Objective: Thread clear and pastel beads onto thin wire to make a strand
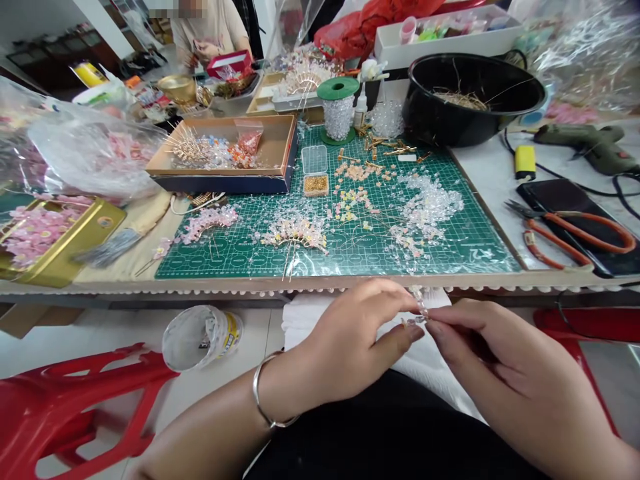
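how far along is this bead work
Two beaded wire sprays look finished on the green cutting mat. The left hand and right hand pinch a small beaded wire piece. Loose on the mat lie clear beads and gold tubes, so more looks left.

A head-worn camera looks forward and down from the person's own viewpoint, close above the left hand [345, 340] and right hand [495, 353], across the near edge of the worktop [320, 283] toward a co-worker [213, 30] beyond it.
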Demonstrator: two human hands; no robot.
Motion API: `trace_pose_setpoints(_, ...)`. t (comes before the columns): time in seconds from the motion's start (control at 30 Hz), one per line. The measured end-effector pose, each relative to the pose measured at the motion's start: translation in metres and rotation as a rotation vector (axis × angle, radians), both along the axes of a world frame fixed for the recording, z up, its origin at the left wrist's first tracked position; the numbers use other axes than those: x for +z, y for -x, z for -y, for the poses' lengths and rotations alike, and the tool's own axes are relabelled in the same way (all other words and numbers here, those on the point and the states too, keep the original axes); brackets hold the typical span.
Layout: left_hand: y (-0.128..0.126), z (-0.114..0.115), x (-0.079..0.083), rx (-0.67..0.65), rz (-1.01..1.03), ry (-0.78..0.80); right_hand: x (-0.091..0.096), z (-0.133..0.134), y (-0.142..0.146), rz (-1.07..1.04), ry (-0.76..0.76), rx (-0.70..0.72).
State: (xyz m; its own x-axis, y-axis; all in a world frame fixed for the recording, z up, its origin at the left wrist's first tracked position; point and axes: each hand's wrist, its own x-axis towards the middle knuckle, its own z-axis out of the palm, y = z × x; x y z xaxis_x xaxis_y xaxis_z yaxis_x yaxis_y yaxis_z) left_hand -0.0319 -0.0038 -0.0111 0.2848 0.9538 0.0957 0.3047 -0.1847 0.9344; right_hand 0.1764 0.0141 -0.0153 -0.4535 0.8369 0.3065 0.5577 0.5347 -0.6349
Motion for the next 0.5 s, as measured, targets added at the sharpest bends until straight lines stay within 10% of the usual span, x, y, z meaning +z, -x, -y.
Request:
trace_pose_setpoints(0.23, -0.011, 0.002, -0.011, 0.105, 0.559, 0.367, 0.008, 0.0, 0.001, -0.292, 0.449, -0.011)
trace_pose_setpoints(0.5, -0.009, 0.002, -0.022, 0.043, 0.936, 0.632, -0.026, -0.01, 0.017, -0.516, 1.03, -0.065)
